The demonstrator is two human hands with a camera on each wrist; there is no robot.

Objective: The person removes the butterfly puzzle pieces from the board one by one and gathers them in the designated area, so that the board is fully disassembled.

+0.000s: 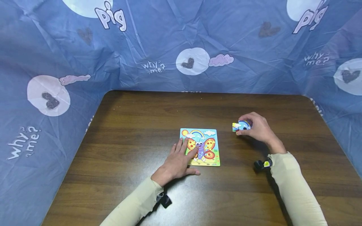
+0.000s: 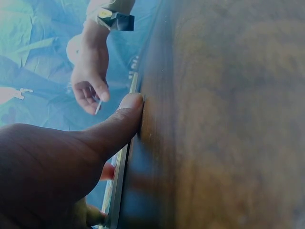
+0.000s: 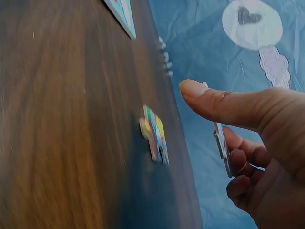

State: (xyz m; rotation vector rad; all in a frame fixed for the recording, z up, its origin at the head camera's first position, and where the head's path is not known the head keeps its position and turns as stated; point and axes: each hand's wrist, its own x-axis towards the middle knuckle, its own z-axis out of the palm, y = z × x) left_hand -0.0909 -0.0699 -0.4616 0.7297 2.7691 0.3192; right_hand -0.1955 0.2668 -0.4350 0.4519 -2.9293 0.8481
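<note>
A butterfly jigsaw puzzle (image 1: 210,153) in a square board lies flat on the table. My left hand (image 1: 176,163) rests on its left side with fingers spread straight and the thumb on the wood below the board. In the left wrist view the board shows only as a thin edge (image 2: 119,183) beside the thumb. To the right of the board, my right hand (image 1: 258,128) pinches a blue puzzle piece (image 1: 244,125) with a rainbow on it, held above the table. A second, multicoloured puzzle piece (image 3: 153,133) lies on the table just under that hand.
The brown wooden table (image 1: 135,116) has rounded far corners. A blue printed cloth (image 1: 158,40) hangs behind it and at both sides. Black wrist cameras (image 1: 258,166) are strapped to both sleeves.
</note>
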